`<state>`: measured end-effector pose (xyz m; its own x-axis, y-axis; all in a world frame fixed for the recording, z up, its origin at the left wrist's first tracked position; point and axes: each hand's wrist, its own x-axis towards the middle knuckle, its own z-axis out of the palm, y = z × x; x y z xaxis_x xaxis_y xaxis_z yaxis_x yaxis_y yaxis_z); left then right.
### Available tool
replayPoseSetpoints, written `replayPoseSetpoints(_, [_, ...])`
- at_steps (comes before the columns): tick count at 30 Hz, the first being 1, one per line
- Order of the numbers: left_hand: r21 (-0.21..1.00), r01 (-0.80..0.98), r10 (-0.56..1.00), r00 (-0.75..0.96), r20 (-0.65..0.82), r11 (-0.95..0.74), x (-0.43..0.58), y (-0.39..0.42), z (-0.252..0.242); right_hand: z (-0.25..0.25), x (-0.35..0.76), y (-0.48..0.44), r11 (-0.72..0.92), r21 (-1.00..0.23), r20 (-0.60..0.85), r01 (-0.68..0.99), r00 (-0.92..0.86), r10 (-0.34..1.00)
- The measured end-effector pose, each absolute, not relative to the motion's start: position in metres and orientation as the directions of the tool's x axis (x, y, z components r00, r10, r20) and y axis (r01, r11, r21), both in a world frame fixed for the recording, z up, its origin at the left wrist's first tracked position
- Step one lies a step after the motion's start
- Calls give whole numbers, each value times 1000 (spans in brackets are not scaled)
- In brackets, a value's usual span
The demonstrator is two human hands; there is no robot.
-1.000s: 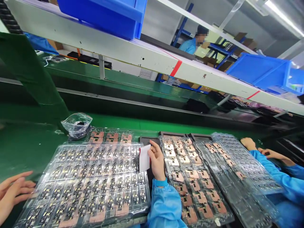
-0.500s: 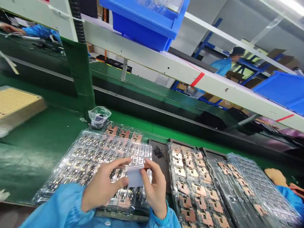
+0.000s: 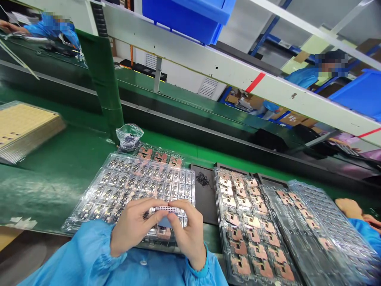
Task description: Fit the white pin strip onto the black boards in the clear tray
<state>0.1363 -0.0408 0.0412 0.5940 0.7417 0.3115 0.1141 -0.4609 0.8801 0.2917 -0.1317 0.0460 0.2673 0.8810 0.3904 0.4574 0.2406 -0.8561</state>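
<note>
Item: small pale strip (image 3: 167,208), long axis running left to right across the body, held just above a plastic tray of circuit boards (image 3: 87,191). Left hand (image 3: 133,226) and right hand (image 3: 187,232) together, pinching it, one end each, neither clearly nearer.

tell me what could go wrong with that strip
The strip is held directly above the tray of boards, so a slip could drop it onto them. The bare left hand and right hand might leave marks on it. The loose black bits nearby could possibly stray onto the boards.
</note>
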Motion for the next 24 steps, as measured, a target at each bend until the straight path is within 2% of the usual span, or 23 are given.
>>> replayPoseSetpoints(12, [861,63,710,598,373,-505,129,-40,48,49,286,-131,214,-882,356,421,293,887])
replayPoseSetpoints(18, [879,60,681,658,322,-474,125,-40,46,51,288,-137,205,-889,327,409,255,910])
replayPoseSetpoints(24, [876,129,675,692,257,-466,119,-36,43,53,289,-137,275,-883,381,380,240,893])
